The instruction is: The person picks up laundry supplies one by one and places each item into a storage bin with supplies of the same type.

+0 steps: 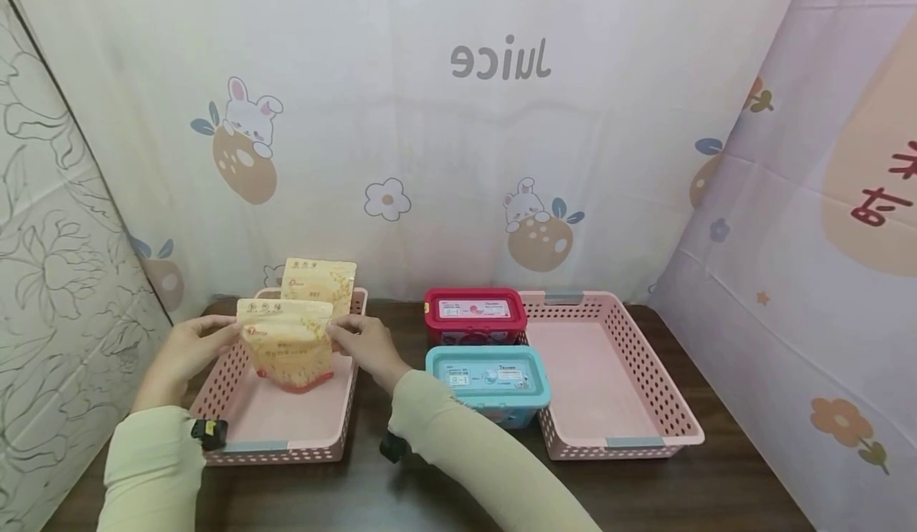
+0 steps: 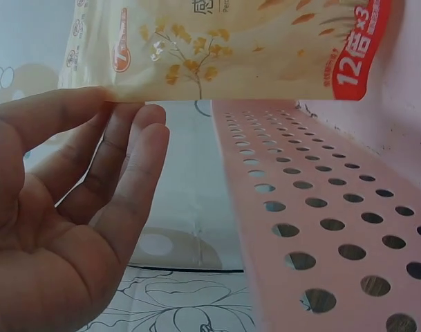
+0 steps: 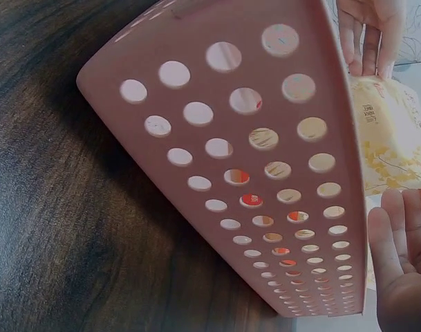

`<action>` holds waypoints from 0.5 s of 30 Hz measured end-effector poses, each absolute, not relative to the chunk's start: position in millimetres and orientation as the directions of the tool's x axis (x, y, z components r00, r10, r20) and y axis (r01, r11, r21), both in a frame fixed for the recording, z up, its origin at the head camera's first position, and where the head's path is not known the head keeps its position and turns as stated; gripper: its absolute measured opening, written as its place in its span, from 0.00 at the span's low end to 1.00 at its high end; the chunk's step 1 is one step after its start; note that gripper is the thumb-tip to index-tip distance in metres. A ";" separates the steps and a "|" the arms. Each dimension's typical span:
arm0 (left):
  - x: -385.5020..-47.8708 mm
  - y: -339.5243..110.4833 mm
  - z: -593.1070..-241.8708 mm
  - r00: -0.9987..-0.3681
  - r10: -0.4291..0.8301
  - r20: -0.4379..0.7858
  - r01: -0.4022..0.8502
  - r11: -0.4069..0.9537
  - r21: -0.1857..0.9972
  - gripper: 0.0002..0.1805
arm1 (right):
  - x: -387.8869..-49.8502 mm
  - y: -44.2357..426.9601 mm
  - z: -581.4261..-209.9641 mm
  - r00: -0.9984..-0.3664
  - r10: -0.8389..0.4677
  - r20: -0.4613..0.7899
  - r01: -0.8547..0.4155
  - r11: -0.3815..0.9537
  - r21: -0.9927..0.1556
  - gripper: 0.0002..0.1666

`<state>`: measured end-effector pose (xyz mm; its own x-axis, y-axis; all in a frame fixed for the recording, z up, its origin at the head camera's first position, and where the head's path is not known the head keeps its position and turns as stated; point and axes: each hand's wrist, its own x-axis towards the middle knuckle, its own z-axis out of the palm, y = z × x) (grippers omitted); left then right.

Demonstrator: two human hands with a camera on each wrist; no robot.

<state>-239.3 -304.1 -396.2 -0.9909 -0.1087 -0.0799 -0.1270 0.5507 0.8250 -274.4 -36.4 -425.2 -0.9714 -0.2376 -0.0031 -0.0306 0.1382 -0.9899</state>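
A yellow stand-up pouch (image 1: pixel 288 349) with a red lower edge hangs upright over the left pink basket (image 1: pixel 286 424). My left hand (image 1: pixel 188 350) pinches its upper left edge; in the left wrist view, the other fingers (image 2: pixel 137 169) extend below the pouch. On the opposite side, my right hand (image 1: pixel 374 349) pinches the upper right edge. Behind it, a second similar pouch (image 1: pixel 318 279) stands at the back of the same basket. The basket's perforated side (image 3: pixel 217 145) hides part of the held pouch in the right wrist view.
Right of the left basket, a red-lidded box (image 1: pixel 476 326) stands behind a light-blue-lidded box (image 1: pixel 489 397). Both sit against another pink basket (image 1: pixel 595 381). Everything rests on a dark wooden table (image 1: pixel 358 484), with printed curtains (image 1: pixel 430 150) behind and at the sides.
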 end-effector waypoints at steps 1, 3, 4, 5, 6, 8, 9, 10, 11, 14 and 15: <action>-239.4 -304.4 -396.3 -0.991 -0.108 -0.081 -0.127 0.555 0.822 0.37 | -274.2 -36.3 -425.3 -0.971 -0.239 -0.003 -0.032 0.141 -0.990 0.09; -239.5 -305.1 -396.2 -0.990 -0.109 -0.087 -0.134 0.563 0.816 0.37 | -274.1 -36.2 -425.7 -0.970 -0.242 -0.003 -0.033 0.144 -0.989 0.09; -239.3 -305.4 -396.0 -0.990 -0.106 -0.089 -0.133 0.567 0.813 0.37 | -274.1 -36.1 -425.7 -0.970 -0.243 -0.004 -0.033 0.145 -0.989 0.09; -239.0 -305.5 -395.6 -0.990 -0.101 -0.094 -0.135 0.569 0.811 0.36 | -274.1 -36.0 -425.9 -0.970 -0.244 -0.005 -0.032 0.148 -0.989 0.09; -238.6 -305.8 -395.2 -0.990 -0.096 -0.101 -0.137 0.575 0.807 0.37 | -274.0 -35.9 -425.9 -0.970 -0.245 -0.006 -0.033 0.152 -0.988 0.09; -237.8 -306.2 -394.6 -0.990 -0.090 -0.112 -0.144 0.589 0.795 0.36 | -273.8 -36.0 -426.1 -0.969 -0.248 -0.008 -0.034 0.164 -0.986 0.09; -237.4 -306.5 -394.2 -0.989 -0.087 -0.117 -0.146 0.597 0.789 0.36 | -273.5 -36.0 -426.1 -0.968 -0.250 -0.009 -0.034 0.171 -0.985 0.09; -237.2 -306.5 -393.6 -0.989 -0.083 -0.123 -0.148 0.602 0.784 0.36 | -273.3 -36.1 -426.1 -0.968 -0.250 -0.011 -0.035 0.177 -0.984 0.09; -237.2 -306.6 -393.2 -0.989 -0.082 -0.127 -0.150 0.608 0.780 0.37 | -273.2 -36.2 -426.3 -0.968 -0.250 -0.013 -0.034 0.182 -0.983 0.09; -237.7 -306.6 -392.6 -0.988 -0.078 -0.130 -0.150 0.612 0.777 0.37 | -272.9 -36.4 -426.5 -0.969 -0.246 -0.022 -0.029 0.203 -0.979 0.08; -238.0 -306.7 -392.6 -0.989 -0.074 -0.130 -0.148 0.611 0.778 0.37 | -272.9 -36.4 -426.2 -0.969 -0.245 -0.025 -0.027 0.209 -0.978 0.08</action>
